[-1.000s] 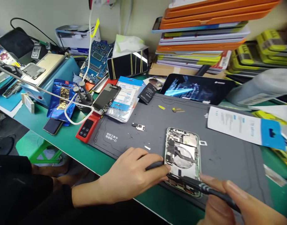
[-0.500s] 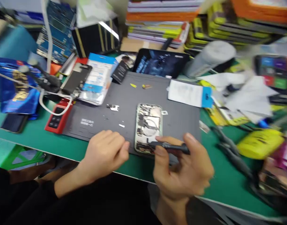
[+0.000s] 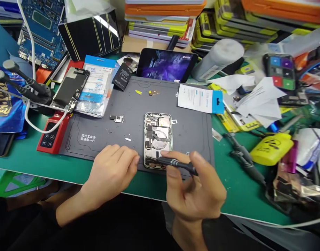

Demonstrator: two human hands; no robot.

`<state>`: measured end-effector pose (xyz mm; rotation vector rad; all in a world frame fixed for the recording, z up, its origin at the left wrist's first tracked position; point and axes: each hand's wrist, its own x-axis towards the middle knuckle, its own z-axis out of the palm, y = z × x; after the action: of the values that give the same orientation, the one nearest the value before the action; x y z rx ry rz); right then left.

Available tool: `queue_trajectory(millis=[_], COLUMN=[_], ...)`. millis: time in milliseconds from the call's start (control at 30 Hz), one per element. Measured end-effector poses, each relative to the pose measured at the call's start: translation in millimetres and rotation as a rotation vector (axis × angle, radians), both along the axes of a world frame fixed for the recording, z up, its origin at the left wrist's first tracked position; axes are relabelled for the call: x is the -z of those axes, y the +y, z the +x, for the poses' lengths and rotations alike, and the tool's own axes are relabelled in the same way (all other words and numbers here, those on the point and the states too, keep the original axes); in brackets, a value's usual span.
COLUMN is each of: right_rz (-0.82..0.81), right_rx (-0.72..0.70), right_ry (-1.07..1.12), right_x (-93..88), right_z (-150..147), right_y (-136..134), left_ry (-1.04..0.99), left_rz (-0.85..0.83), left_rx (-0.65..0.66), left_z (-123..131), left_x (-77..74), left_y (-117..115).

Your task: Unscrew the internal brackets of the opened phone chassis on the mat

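An opened phone (image 3: 159,141) lies on the dark grey work mat (image 3: 165,98), its inner parts and a round coil uncovered. My right hand (image 3: 197,188) pinches a slim black screwdriver (image 3: 177,164) between thumb and fingers. The driver slants left, its tip over the phone's lower end; whether it touches I cannot tell. Just left of the phone, my left hand (image 3: 114,167) rests curled in a loose fist at the mat's front edge, with nothing visible in it. A small metal phone part (image 3: 117,119) and a white strip (image 3: 127,139) lie left of the phone; a SIM tray (image 3: 174,121) lies to its right.
A red device with buttons (image 3: 52,134) and a removed phone screen (image 3: 71,85) sit at left. Behind the mat stand a tablet (image 3: 166,65) and a grey bottle (image 3: 218,59). A yellow pouch (image 3: 272,149) and clutter lie right on the green table (image 3: 238,181).
The camera view has shifted a little, so everything appears farther left, and the picture is sharper. My right hand still holds the screwdriver over the phone's lower end; my left stays closed.
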<state>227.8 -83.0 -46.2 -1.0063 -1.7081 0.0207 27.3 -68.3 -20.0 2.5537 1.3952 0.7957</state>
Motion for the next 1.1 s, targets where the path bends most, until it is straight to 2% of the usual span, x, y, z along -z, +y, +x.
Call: queue_trajectory(millis=[100, 233, 367, 467, 600, 933, 1100], right_rz=[0.014, -0.016, -0.004, 0.0, -0.005, 0.01, -0.019], right_rx=[0.035, -0.017, 0.084, 0.05, 0.095, -0.107, -0.038], right_ry=[-0.05, -0.051, -0.095, -0.078, -0.054, -0.026, -0.02], right_x=[-5.1, -13.7, -17.0, -17.9, -18.6, -14.0, -12.1], right_z=[-1, -5, -9, -11, -11, -10, -9], right_y=[0, 4, 10, 11, 11, 14, 10], left_ry=[-0.02, -0.029, -0.055, -0.061, -0.064, -0.068, -0.041], left_rz=[-0.017, -0.009, 0.008, 0.015, 0.026, 0.047, 0.044], left_rx=[0.034, 0.04, 0.068, 0.076, 0.076, 0.086, 0.076], left_z=[-3, -8, -10, -11, -10, -9, -9], left_x=[-1.7, 1.0, 6.4, 7.2, 7.1, 6.6, 7.5], left_y=[0, 3, 8, 8, 8, 11, 10])
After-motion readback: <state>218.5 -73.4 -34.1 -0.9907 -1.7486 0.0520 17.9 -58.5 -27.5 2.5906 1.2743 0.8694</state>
